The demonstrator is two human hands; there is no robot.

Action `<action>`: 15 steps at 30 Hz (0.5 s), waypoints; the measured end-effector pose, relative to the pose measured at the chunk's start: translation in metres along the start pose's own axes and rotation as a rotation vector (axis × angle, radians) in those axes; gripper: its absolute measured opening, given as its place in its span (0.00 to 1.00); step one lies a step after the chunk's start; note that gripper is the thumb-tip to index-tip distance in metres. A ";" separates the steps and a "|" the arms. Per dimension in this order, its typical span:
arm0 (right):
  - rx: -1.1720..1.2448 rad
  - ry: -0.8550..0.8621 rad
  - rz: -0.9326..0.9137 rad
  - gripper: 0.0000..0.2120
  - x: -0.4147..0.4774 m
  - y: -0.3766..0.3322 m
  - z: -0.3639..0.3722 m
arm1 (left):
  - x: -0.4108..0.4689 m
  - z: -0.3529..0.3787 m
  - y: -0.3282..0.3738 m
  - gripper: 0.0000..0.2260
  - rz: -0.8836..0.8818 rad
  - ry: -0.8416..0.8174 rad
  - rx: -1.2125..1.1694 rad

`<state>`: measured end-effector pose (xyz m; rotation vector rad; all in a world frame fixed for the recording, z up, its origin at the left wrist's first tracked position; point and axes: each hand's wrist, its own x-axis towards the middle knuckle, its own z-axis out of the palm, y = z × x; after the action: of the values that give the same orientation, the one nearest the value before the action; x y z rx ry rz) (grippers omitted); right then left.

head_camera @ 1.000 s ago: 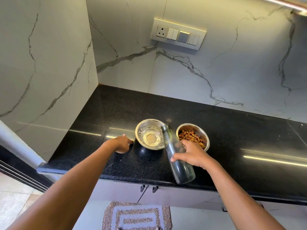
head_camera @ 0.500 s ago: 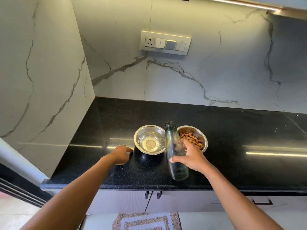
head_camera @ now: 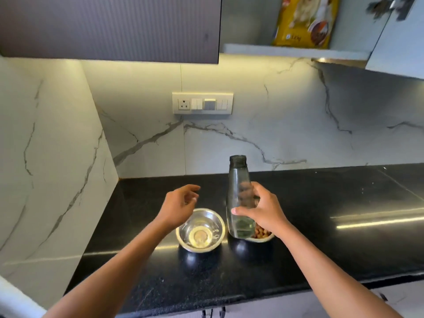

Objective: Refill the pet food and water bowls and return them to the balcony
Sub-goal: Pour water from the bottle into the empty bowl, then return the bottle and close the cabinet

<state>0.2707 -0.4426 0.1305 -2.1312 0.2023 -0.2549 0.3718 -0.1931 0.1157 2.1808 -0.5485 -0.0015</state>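
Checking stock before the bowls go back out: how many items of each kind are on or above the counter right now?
Steel bowls: 2, the water bowl and the food bowl on the counter
Bottles: 1, the bottle, upright in the right hand
Pet food bags: 1, the yellow bag on the shelf
Total: 4

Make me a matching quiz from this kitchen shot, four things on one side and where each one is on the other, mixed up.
Things:
1. bottle
2. water bowl
3. food bag
4. socket

Places:
A. on the wall
B. in the right hand
C. on the shelf
D. under the left hand

Pairs: 1-B, 2-D, 3-C, 4-A
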 end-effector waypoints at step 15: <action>0.255 0.373 -0.348 0.29 0.098 -0.198 -0.157 | 0.112 -0.090 0.242 0.21 0.512 0.110 -0.398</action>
<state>0.3336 -0.4866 0.3909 -1.8407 0.0093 -0.8395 0.3969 -0.2973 0.3762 1.6015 -0.9409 0.2614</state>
